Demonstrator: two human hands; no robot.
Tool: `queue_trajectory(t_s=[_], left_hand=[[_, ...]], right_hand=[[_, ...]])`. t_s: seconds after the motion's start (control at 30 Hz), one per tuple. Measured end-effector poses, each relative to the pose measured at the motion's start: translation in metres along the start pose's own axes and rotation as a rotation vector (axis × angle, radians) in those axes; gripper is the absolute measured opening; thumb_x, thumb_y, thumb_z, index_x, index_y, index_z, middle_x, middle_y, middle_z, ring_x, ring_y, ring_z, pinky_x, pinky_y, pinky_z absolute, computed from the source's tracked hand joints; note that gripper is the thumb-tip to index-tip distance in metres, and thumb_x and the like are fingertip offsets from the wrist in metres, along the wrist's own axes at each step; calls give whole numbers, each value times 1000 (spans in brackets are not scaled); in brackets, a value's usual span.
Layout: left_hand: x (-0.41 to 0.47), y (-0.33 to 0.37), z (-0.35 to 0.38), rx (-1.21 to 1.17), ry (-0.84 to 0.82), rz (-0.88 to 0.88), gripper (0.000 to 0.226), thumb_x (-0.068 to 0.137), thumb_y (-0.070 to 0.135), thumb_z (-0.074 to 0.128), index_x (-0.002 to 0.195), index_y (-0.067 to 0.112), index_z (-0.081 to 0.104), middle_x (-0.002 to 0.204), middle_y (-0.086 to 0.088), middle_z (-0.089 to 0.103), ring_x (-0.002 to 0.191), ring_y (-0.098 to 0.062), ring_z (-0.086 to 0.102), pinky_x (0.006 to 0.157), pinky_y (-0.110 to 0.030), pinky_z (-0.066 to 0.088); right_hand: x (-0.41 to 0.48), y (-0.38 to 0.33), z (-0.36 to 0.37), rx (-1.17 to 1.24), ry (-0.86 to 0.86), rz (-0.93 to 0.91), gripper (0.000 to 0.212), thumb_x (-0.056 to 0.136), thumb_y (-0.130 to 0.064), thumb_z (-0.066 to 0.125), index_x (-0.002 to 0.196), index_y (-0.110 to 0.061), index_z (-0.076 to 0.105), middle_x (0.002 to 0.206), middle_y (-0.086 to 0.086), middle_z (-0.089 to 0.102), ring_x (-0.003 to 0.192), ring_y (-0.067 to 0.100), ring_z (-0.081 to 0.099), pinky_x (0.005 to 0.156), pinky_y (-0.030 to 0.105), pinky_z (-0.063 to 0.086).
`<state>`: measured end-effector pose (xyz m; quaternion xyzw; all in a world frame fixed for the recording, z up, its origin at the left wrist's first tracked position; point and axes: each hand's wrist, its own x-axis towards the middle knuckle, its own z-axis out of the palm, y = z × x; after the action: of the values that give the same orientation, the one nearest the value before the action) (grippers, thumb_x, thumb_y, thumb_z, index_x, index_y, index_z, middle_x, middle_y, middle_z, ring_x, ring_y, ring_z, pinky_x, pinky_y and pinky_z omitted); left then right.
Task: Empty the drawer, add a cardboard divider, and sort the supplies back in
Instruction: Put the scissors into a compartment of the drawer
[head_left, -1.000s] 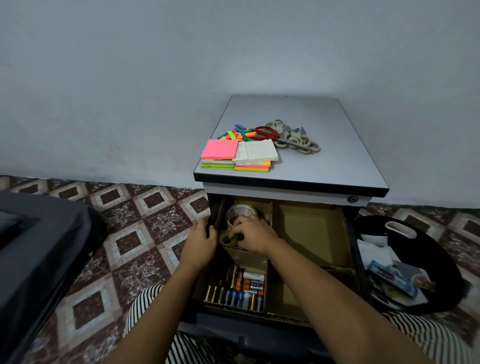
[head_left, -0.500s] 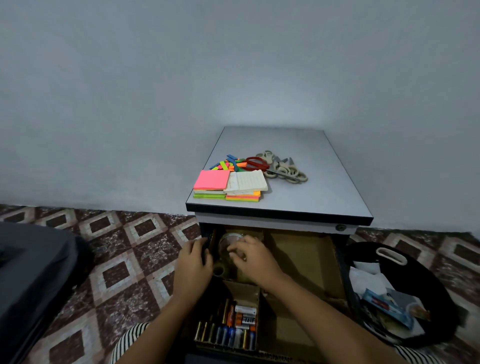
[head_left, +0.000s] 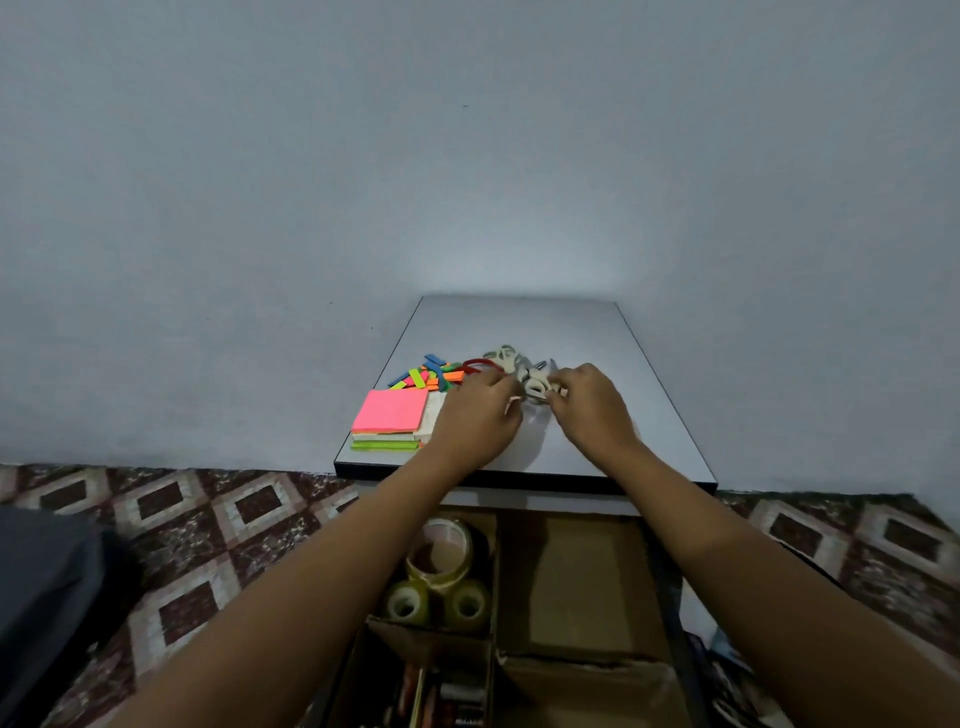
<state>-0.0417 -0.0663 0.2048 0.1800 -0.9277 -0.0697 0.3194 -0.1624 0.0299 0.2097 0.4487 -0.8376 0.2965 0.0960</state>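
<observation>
At the front-left corner of the grey cabinet top (head_left: 597, 338), a stack of square sticky-note pads (head_left: 389, 418), pink on top, is seen. These are judged light, slightly flexible blocks, best taken by 2 opposite edges. Just behind them, loose coloured paper strips (head_left: 423, 376) are scattered. They are judged flimsy and apt to slide apart, so they should be gathered flat rather than pinched singly. A pair of red-handled scissors (head_left: 475, 365) lies at the strips' right end.

The left hand (head_left: 478, 421) is held over the pads' right edge, its fingers curled toward the pile of pale grey-handled scissors (head_left: 511, 360) near the middle of the cabinet top. Something pale shows at its fingertips, but whether a hold has been taken cannot be told. The right hand (head_left: 592, 410) is curled on the pile from the other side, and 1 pale handle loop is pinched by its fingers. The scissors are judged stiff, fairly light and pointed, with loops that may snag on each other. They should be lifted by the handles, blades closed.

Below, in the open drawer (head_left: 670, 597), 3 rolls of clear tape (head_left: 441, 551) are lodged in the rear-left compartment of the brown cardboard divider (head_left: 496, 571). The wider right compartment is judged the place for the scissors.
</observation>
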Motion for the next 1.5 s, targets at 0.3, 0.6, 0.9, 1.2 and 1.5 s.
queue_trajectory(t_s=[0.3, 0.6, 0.9, 1.2, 1.5], left_hand=[[29, -2, 20, 65, -250, -62, 29, 94, 13, 42, 113, 2, 62, 115, -16, 59, 101, -31, 57, 82, -37, 47], [32, 6, 22, -20, -233, -110, 29, 92, 6, 42, 109, -1, 64, 110, -19, 63, 100, -32, 59, 81, -36, 45], [30, 41, 28, -1114, -133, -960, 13, 91, -1, 48, 84, 7, 55, 78, -6, 55, 72, -20, 57, 72, -32, 53], [14, 63, 17, -1632, 49, -1027, 14, 95, 16, 53, 86, 9, 61, 77, -7, 64, 70, -17, 62, 58, -24, 56], [-47, 77, 18, -1630, -234, -919, 11, 92, 7, 56, 84, 8, 64, 69, 0, 71, 62, -9, 68, 60, -22, 57]], right_hand=[[16, 9, 19, -323, -142, -84, 39, 96, -16, 44, 132, -1, 47, 133, 18, 45, 110, 33, 48, 84, 38, 43], [10, 17, 20, -245, -82, -68, 24, 94, -6, 42, 112, -1, 58, 111, 17, 54, 99, 32, 52, 77, 35, 43], [-6, 13, -1, 521, -12, 488, 4, 82, -11, 70, 83, -8, 69, 89, 8, 67, 81, 21, 59, 75, 32, 50], [-75, 11, -38, 1119, -83, 631, 4, 86, -4, 64, 83, -7, 65, 70, 5, 55, 65, 13, 51, 64, 23, 49], [-149, 54, -33, 1063, -329, 504, 9, 85, 0, 62, 89, -7, 61, 74, 6, 58, 70, 15, 57, 64, 23, 50]])
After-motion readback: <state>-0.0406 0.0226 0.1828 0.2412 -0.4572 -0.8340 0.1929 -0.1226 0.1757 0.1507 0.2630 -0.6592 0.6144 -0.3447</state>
